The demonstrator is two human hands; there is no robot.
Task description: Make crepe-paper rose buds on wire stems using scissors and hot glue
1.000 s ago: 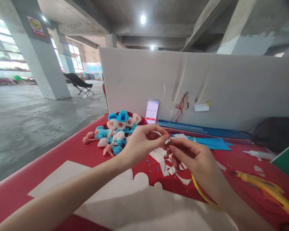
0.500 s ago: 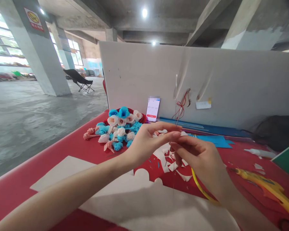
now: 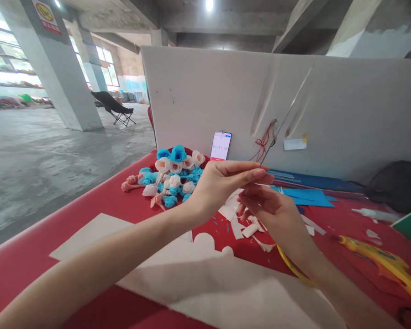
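Red tabletop point(image 3: 99, 202). Paper flowers point(image 3: 174, 181), blue, white and pink, heaped. Smartphone point(image 3: 221, 145), propped upright, digits on screen. Left hand point(image 3: 226, 180), thumb and fingers pinched on a thin wire point(image 3: 287, 115), which slants up and rightward from the fingertips. Right hand point(image 3: 274, 208), just below, fingers curled; grip uncertain. Hot-glue gun point(image 3: 395, 264), yellow, apart from both hands.

Our left hand point(image 3: 217, 187) and right hand point(image 3: 281, 212) are bare, with long, thin fingers point(image 3: 239, 167). Our left arm point(image 3: 116, 256), toward 8 o'clock, and right arm point(image 3: 332, 283), toward 4 o'clock, are bare and slim too.
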